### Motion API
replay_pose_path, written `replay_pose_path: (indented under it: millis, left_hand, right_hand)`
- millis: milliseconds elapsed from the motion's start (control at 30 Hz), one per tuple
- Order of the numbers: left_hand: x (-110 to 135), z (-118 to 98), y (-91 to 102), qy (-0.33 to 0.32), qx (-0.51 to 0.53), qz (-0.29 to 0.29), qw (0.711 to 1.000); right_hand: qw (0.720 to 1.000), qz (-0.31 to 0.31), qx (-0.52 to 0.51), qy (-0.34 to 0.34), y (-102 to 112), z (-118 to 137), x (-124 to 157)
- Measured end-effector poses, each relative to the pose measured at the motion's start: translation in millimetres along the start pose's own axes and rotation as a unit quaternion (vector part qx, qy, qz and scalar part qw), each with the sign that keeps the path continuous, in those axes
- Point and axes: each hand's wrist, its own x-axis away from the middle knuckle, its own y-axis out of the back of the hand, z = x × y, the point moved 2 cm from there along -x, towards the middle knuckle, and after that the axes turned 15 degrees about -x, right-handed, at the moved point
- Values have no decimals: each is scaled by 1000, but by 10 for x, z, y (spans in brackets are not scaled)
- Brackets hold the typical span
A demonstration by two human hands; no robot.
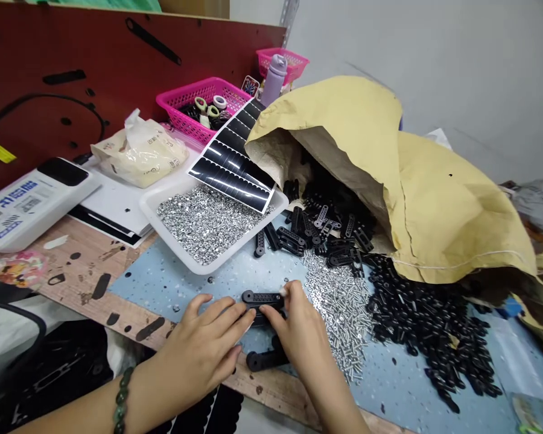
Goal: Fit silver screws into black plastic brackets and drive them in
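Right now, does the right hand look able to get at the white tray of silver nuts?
Probably yes. The right hand is close to the white tray, with only the blue mat between them. Its fingers are on a black plastic bracket, though, so it would likely have to release that first.

And here's your bracket (262, 299), matt black plastic, smooth along its edge! Right beside it, the screws (339, 307) flash bright, polished metal, and the nuts (199, 223) glitter just the same inside a smooth white plastic tray (248, 232). Look at that sack (452, 205), rough, creased yellow-brown paper, dull all over. Across the tray lies a glossy black sheet (230, 154), throwing back hard streaks of light. Under your work, a smooth speckled blue mat (172, 283) sits on scuffed, stained wood (85, 289). Behind, a pink plastic basket (203, 99) and a matt lilac bottle (275, 78)!
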Motion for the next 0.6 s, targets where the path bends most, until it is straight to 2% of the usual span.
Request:
replay_pose_path:
  millis: [67,133,200,233,267,333,367,400,433,467,500,533,600]
  left_hand:
    - [28,7,77,-4,10,9,1000]
    - [146,-21,177,-16,48,8,999]
    - [378,-101,223,-34,136,39,989]
    - [536,-153,203,-28,194,85,977]
    - [719,-210,150,-7,253,154,955]
    - [1135,-314,-29,92,350,325,874]
    - [1335,-352,-126,152,382,388,825]
    - [1497,-380,-211,195,419,418,782]
    - [1604,-389,-280,226,436,414,767]
    - [1653,-384,-336,243,433,395,773]
    - [1640,-378,-374,232,410,360,805]
    - [1572,-378,-399,201,366,314,853]
    - [1333,-432,-449,93,235,217,943]
  right_hand:
    - [997,-55,17,48,91,68,108]
    - [993,-65,-37,91,149,127,363]
    - [988,6,-121,92,116,118,750]
    - [983,62,-155,73,59,75,974]
    - [977,116,-173,44,-20,5,1204]
    - [972,158,-175,-15,-206,-206,1629]
    - [977,127,-164,-44,-294,-335,1798]
    - [982,87,-154,-72,-379,-467,1931]
    - [985,46,-142,-90,-459,-589,2025]
    - [987,3,-126,-98,-529,-696,2082]
    - [989,-37,-106,-100,-590,-784,2107]
    - [989,-72,-83,-94,-642,-854,2106]
    - [989,-125,-29,-78,-734,-949,2065]
